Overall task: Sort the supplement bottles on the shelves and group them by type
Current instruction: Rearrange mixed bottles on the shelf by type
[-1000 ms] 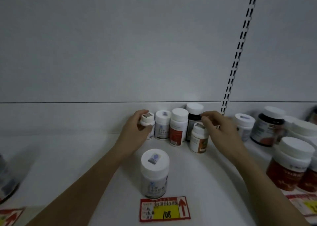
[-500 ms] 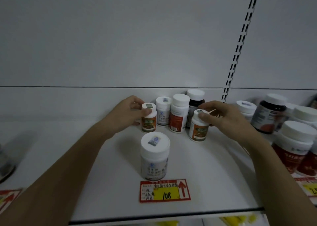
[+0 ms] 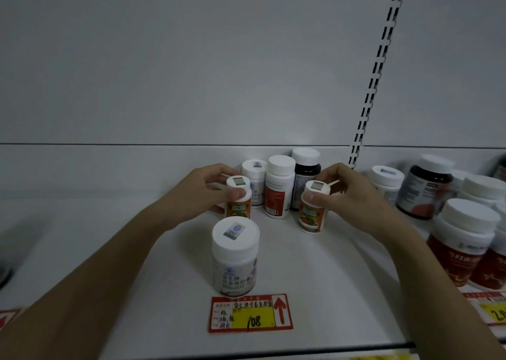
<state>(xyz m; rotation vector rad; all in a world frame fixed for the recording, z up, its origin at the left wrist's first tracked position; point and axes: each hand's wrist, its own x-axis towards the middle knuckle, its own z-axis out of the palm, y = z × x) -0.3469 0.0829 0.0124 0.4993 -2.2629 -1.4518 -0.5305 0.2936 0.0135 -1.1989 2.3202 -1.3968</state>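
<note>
I note my left hand [image 3: 204, 188] gripping one small supplement bottle [image 3: 238, 198] and my right hand [image 3: 345, 192] gripping a matching small bottle [image 3: 313, 209], both by the cap. Between my fingers, further back, three bottles [image 3: 279, 186] stand in a row against the shelf's back wall [image 3: 109, 168]. Nearer me than both thumbs stands a wide bottle [image 3: 235, 258], the price tag [image 3: 250, 313] just before it. Right of my right fingers, more bottles [image 3: 462, 233] cluster.

shelf [image 3: 328, 291] white | front bottle [image 3: 235, 261] white, grey-blue print | two small bottles [image 3: 238, 198] [image 3: 313, 209] white caps, orange-green labels | back bottle [image 3: 305, 179] dark, white cap | price tag [image 3: 250, 314] red, yellow panel, red arrow
</note>
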